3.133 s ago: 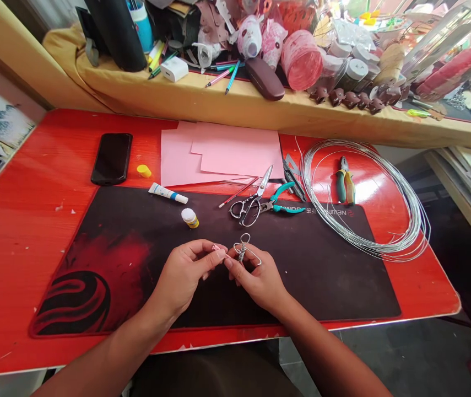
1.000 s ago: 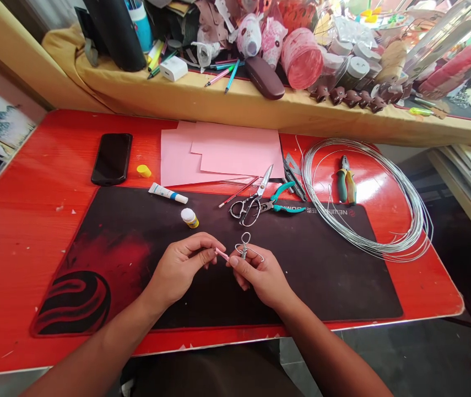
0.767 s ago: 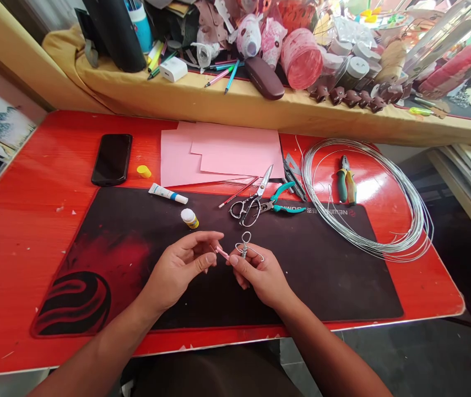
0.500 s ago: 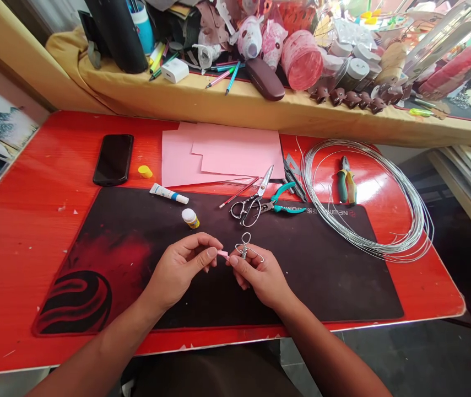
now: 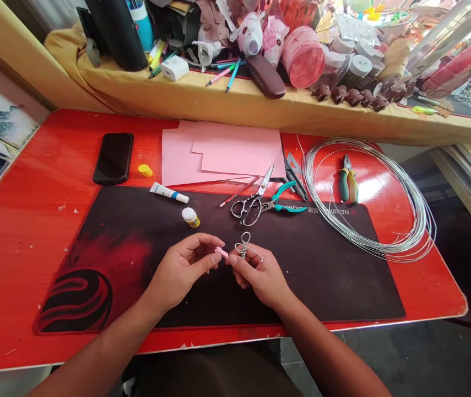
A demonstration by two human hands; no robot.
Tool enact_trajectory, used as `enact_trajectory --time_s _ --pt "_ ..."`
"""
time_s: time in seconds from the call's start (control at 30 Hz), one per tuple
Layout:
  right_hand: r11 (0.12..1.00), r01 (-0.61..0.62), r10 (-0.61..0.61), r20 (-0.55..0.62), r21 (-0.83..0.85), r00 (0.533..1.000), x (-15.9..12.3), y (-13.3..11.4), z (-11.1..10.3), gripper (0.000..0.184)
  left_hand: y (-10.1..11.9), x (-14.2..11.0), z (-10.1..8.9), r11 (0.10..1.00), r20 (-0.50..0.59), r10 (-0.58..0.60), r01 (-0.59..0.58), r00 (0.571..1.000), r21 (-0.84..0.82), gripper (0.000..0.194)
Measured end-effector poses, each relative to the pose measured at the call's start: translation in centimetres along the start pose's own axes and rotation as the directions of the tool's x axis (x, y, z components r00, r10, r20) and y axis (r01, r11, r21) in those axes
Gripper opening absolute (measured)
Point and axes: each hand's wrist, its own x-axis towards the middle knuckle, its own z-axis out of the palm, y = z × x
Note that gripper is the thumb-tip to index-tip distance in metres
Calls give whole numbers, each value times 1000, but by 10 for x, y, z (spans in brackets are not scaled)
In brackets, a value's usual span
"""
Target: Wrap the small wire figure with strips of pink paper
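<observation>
Looped metal wire (image 5: 244, 250), pink strip (image 5: 222, 253)

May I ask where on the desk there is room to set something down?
Specks aside, the black mat has two free patches: one between the right hand and the wire coil, one left of the left hand. Beyond the hands, scissors and teal-handled pliers crowd its far edge.

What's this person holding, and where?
The right hand holds a wire piece near its coiled lower end and pinches one end of a pink strip. The left hand is at its other end; grip unclear.
</observation>
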Motion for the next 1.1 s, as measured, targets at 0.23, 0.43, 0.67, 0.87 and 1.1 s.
enact_trajectory --time_s 0.23,0.43,0.67,0.87,1.1 --pt "1000 5 -5 1 -2 1000 1 0 0 32 0 3 2 999 -28 5 -4 1000 51 18" --pt "1000 0 0 5 5 1000 0 1 0 32 0 5 2 999 2 -16 16 1000 39 20" --pt "1000 -4 4 8 15 1000 0 1 -1 32 -2 3 0 1000 18 -4 4 1000 -30 25" --pt "1000 -1 1 17 11 1000 0 0 -1 32 6 4 1 999 69 34 -34 997 -8 17" --pt "1000 -21 21 7 14 1000 0 1 -1 35 3 7 3 1000 23 -13 12 1000 8 22"
